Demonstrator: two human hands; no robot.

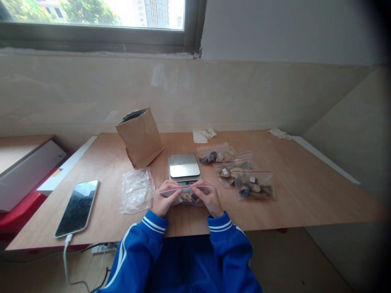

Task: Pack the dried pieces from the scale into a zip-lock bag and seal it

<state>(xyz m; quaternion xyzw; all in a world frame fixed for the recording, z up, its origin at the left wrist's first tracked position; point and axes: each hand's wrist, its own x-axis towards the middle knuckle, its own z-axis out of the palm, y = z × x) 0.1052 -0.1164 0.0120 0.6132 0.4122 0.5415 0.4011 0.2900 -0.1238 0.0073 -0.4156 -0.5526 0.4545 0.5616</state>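
Between my hands is a clear zip bag [190,198] with a red seal strip along its top and dark and tan pieces inside. My left hand [165,198] pinches the left part of the strip, and my right hand [210,197] pinches the right part. Just behind the bag stands a small digital scale [184,165] with a bare metal plate; its front panel is partly covered by my fingers. Several filled zip bags [255,189] lie to the right of the scale. Flat, unfilled zip bags [136,193] rest left of my left hand.
A brown paper pouch [141,138] stands upright with its top open at the back left. A phone [77,208] with a plugged-in cable [67,260] lies near the left edge. White tissue [208,133] sits at the back by the wall, and another crumpled tissue [279,134] is farther right.
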